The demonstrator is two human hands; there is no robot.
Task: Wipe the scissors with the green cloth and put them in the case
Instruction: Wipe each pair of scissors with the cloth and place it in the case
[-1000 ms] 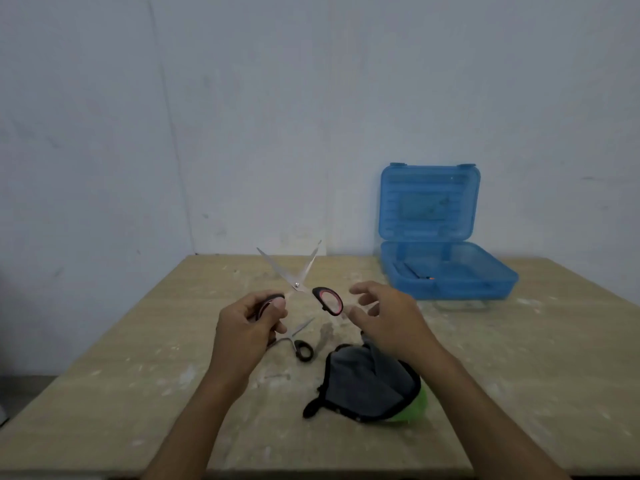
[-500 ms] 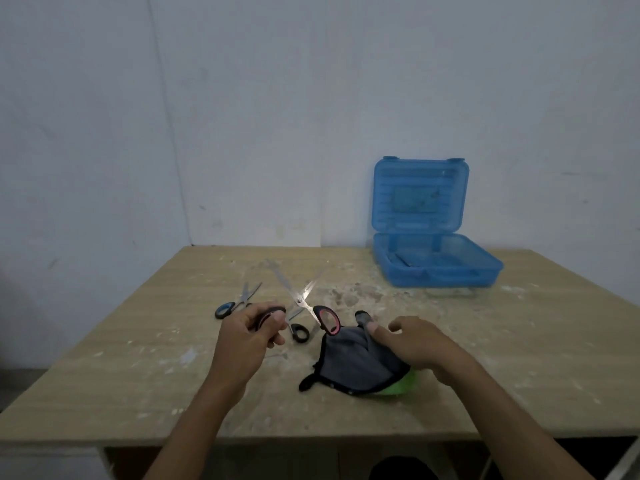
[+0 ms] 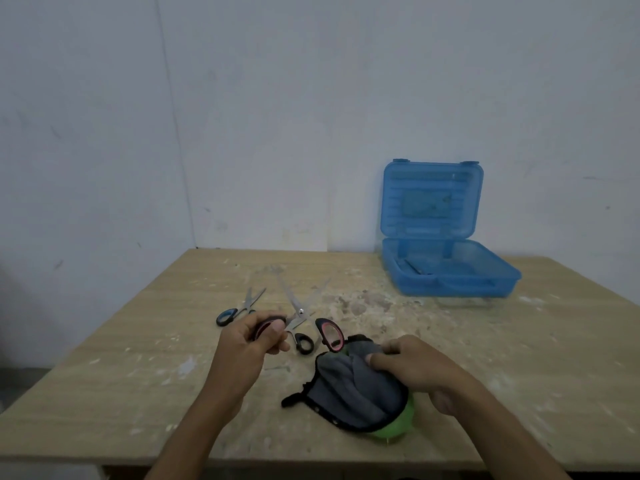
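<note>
Held above the wooden table [image 3: 138, 341], blades spread wide, the red-handled scissors [image 3: 300, 315] are gripped by one loop in the curled left hand [image 3: 249, 344], while the grey-and-green cloth [image 3: 360, 393] is pinched by the right hand [image 3: 415, 367] near the open blue case [image 3: 446, 271].

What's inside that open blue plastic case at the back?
Through the open blue plastic case, a dark, flat, elongated item lies in the tray; its identity is unclear, and the front wall hides the rest.
</note>
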